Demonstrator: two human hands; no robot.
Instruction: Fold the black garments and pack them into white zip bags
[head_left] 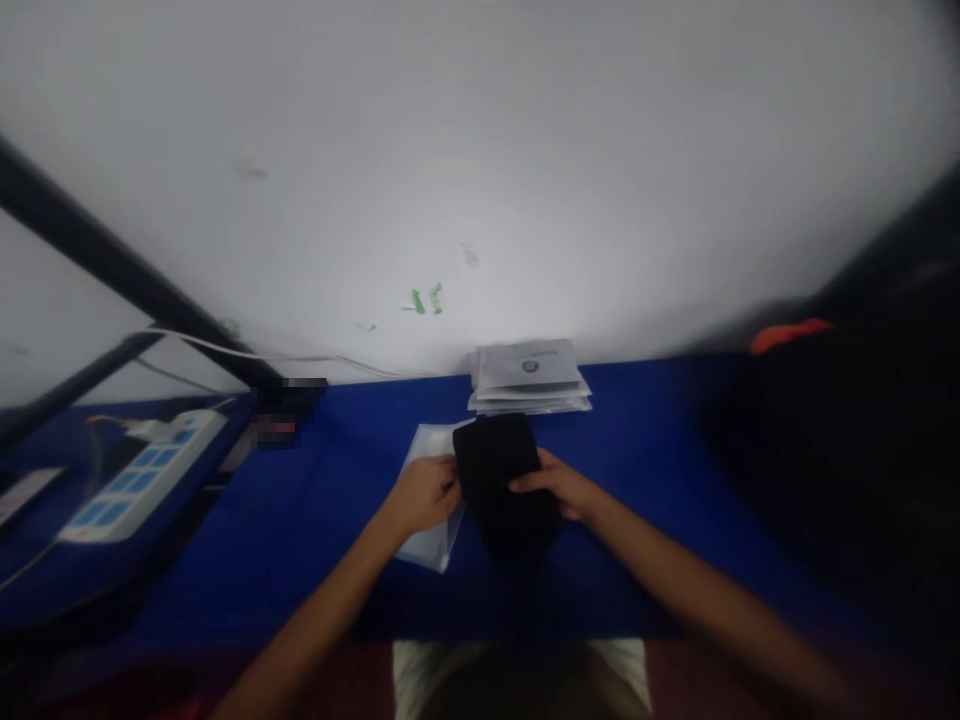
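Observation:
A dark, flat item (499, 480), perhaps folded black cloth, is held up in front of me over the blue table. My right hand (559, 484) grips its right edge, thumb lying across the front and fingers behind. Curled at its left edge is my left hand (431, 492), its fingertips pressed together there and partly hidden. Beneath that hand lies a translucent plastic bag (431, 548) with a slider at its lower corner. A stack of similar packed bags (529, 375), the top one printed with a round dark mark, sits behind, against the wall.
A white power strip (142, 480) with blue sockets and a plug lies at the left. A pale cable (300, 357) runs along the wall. The blue tabletop (322, 510) ends near my lap. Large dark shapes fill the right, with an orange thing (790, 334) there.

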